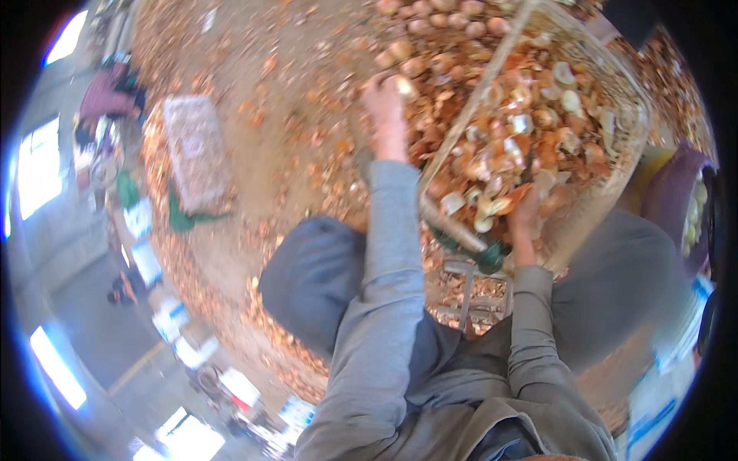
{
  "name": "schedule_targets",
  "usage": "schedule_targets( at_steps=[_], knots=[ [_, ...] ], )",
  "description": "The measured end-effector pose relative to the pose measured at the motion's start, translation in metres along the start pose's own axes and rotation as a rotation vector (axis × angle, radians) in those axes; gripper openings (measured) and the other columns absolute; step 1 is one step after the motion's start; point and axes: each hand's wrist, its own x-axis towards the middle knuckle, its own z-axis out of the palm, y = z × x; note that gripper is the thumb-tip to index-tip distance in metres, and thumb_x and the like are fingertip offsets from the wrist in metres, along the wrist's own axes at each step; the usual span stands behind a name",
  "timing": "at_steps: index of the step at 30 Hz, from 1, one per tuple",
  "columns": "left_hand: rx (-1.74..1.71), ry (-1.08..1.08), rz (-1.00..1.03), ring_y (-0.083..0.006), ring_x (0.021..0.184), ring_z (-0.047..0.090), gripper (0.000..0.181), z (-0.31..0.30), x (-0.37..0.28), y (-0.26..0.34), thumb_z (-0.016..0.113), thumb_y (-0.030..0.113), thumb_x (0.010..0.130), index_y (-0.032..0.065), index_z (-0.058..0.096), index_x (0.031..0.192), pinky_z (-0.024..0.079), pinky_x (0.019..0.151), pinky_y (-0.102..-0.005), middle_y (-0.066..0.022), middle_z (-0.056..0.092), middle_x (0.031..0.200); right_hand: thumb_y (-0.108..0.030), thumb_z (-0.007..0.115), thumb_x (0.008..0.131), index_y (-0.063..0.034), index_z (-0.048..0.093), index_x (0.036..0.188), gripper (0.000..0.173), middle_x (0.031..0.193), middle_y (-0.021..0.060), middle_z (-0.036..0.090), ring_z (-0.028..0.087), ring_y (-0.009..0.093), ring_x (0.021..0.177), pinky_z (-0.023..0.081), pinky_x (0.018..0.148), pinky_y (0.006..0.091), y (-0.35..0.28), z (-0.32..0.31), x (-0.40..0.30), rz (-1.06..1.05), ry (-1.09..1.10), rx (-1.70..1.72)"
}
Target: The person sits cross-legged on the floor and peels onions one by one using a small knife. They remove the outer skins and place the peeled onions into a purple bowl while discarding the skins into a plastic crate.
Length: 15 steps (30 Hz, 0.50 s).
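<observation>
My left hand (385,112) is stretched out over the floor, left of a plastic crate, its fingers closed around a pale onion (406,86). Close by it lies a heap of unpeeled onions (444,20). The crate (461,124), dirty and whitish, stands tilted between my knees and holds onion skins and pieces of onion. My right hand (523,213) reaches into its near end, beside an orange-brown piece of onion skin (512,200); blur and skins hide its fingertips, so its grip is unclear. A dark green cloth or netting (491,257) is at the crate's near corner.
Loose onion skins cover much of the floor (248,155). An upturned-looking pale crate (195,150) lies at left. A purple mesh sack (669,196) with pale onions is by my right knee. A metal rack (470,288) shows between my legs. Other people (106,95) are farther off at left.
</observation>
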Motion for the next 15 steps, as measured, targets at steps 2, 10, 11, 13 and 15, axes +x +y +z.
schedule_targets(
  at_steps=[2,10,11,13,15],
  knots=[
    [-0.234,-0.032,-0.063,-0.019,0.086,0.067,0.017,0.018,-0.038,0.044,0.06,0.002,0.087,-0.0019,0.075,0.095,0.055,0.077,-0.0347,-0.0102,0.072,0.091,-0.033,0.065,0.097,-0.0012,0.069,0.103,0.033,0.094,0.0225,0.072,0.069,0.041,0.091,0.053,0.076,0.0493,0.011,0.001,0.011,0.137,0.126,-0.15],
    [-0.04,-0.073,0.118,-0.0284,0.08,0.071,0.019,-0.007,-0.176,0.139,0.068,0.014,0.084,-0.002,0.074,0.092,0.055,0.076,-0.0442,-0.0216,0.072,0.09,-0.042,0.069,0.099,-0.0017,0.066,0.117,0.045,0.085,0.0102,0.072,0.061,0.014,0.06,0.043,0.045,0.0278,-0.174,-0.089,-0.012,0.217,-0.161,0.717],
    [-0.012,-0.122,0.132,-0.0306,0.081,0.072,0.018,-0.005,-0.2,0.155,0.068,0.014,0.083,-0.0011,0.074,0.09,0.055,0.078,-0.046,-0.0229,0.072,0.089,-0.044,0.067,0.1,-0.0035,0.067,0.115,0.043,0.083,0.0086,0.072,0.06,0.014,0.059,0.042,0.045,0.0272,-0.184,-0.098,-0.017,0.253,-0.232,0.842],
    [0.117,-0.217,0.24,-0.0369,0.082,0.072,0.021,-0.009,-0.23,0.164,0.069,0.017,0.082,0.0007,0.074,0.094,0.055,0.08,-0.0487,-0.0241,0.071,0.085,-0.045,0.064,0.101,-0.0069,0.068,0.114,0.04,0.081,0.0059,0.071,0.059,0.014,0.057,0.04,0.043,0.026,-0.188,-0.104,-0.018,0.403,-0.384,1.035],
    [0.248,-0.276,0.311,-0.0377,0.084,0.071,0.025,-0.02,-0.257,0.18,0.071,0.02,0.081,0.0011,0.074,0.097,0.055,0.079,-0.0487,-0.0244,0.071,0.087,-0.045,0.062,0.102,-0.0095,0.068,0.113,0.037,0.079,0.0042,0.07,0.058,0.013,0.056,0.039,0.042,0.0248,-0.18,-0.109,-0.015,0.453,-0.435,1.113]
  ],
)
